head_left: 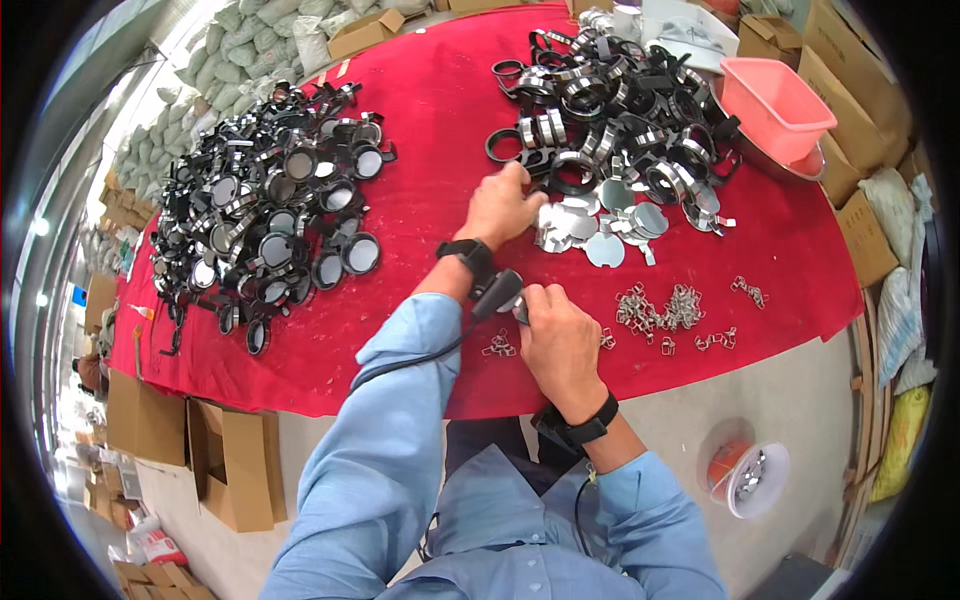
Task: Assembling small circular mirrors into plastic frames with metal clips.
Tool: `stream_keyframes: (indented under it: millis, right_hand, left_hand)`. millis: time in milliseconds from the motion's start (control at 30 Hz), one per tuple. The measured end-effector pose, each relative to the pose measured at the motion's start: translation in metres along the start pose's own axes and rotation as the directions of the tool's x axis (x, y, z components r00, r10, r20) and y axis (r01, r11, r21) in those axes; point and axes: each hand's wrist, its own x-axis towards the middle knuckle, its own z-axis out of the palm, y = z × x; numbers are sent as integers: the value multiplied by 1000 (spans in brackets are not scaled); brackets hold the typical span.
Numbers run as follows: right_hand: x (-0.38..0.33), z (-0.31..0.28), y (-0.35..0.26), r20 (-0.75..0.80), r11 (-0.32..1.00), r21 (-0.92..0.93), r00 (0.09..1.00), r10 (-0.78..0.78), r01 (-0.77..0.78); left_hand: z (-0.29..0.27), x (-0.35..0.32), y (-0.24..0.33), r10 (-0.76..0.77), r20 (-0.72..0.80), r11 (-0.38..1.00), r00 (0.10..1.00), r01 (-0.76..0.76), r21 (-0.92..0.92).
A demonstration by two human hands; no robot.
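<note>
My left hand (500, 208) reaches over the red table, its thumb and forefinger apart. Its fingertips are beside the near edge of a heap of black rings with silver metal bands (590, 100). Just to its right lie flat, shiny silver discs with tabs (605, 248). My right hand (562, 345) is closed nearer the table's front edge, gripping a small black and silver part (520, 308). The dark device on my left wrist (497, 294) covers some of that part, so its full shape is hidden. Small wire clips (660, 308) lie to the right of this hand.
A large heap of black rings with silver discs in them (275, 215) covers the table's left side. A pink plastic bin (775, 105) stands at the far right. On the floor are an open cardboard box (240, 465) and a white bucket (755, 485) with metal pieces.
</note>
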Motion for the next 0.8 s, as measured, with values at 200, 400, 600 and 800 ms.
stream_keyframes:
  millis: [200, 400, 600, 800]
  right_hand:
    - [-17, -26, -13, -32, 997, 51, 998, -58, 60]
    - [-31, -32, -17, -63, 982, 101, 986, -152, 158]
    - [-42, -27, -21, -93, 970, 164, 982, -165, 179]
    - [-51, -22, -11, -101, 977, 188, 991, -86, 104]
  left_hand:
    - [-1, -4, -7, -56, -30, 996, 998, 58, 72]
    - [-37, -24, -21, -157, 8, 986, 988, 157, -58]
    - [-97, -70, -95, -22, -306, 993, 952, 56, 102]
    - [-146, -145, -97, -16, -504, 989, 864, 88, 120]
